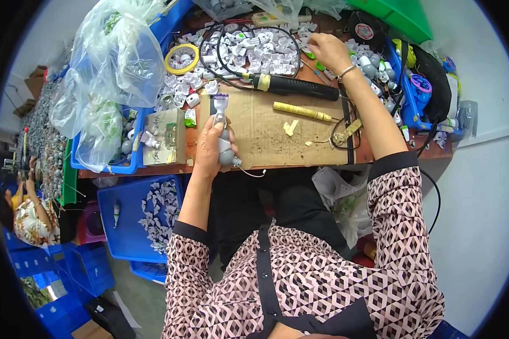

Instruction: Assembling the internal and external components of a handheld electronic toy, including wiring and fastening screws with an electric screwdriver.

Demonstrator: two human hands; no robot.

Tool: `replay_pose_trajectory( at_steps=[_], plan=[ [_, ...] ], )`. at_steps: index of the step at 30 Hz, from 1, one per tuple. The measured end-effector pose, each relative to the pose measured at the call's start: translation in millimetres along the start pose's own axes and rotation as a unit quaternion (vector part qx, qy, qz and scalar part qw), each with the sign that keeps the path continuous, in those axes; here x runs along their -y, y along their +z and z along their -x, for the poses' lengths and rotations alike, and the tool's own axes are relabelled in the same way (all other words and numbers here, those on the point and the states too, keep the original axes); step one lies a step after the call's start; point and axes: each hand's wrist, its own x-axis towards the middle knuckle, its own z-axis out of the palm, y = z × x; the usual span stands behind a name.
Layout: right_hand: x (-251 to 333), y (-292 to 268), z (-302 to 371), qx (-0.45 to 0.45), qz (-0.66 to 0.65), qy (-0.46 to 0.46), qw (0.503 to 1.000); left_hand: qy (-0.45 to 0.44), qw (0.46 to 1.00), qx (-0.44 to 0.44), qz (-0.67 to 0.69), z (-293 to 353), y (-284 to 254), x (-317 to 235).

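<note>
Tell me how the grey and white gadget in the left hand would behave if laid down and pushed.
The gadget would likely rock or roll, as its grey sections look rounded. Its smooth, plastic-looking body would probably feel stiff. The thin wire curving from its lower end looks floppy and could trail or snag.

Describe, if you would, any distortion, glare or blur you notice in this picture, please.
Head view: a dark border rounds the corners; the co-worker near the left rim looks tilted; pale glare streaks the clear plastic bag; the left hand and its white-and-grey part look fairly sharp.
</note>
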Motion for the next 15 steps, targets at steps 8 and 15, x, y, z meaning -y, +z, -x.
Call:
replay_pose_trajectory(
  at_steps=[8, 15],
  plan=[
    [-13, 38, -6, 0.045, 0.142, -0.01, 0.989, 0.002, 1.0, -0.012, 0.013, 4, -4, 5],
    [-20, 28, -5, -0.059, 0.109, 0.012, 0.992, 0.025, 0.999, 0.015, 0.044, -2, -4, 7]
  ],
)
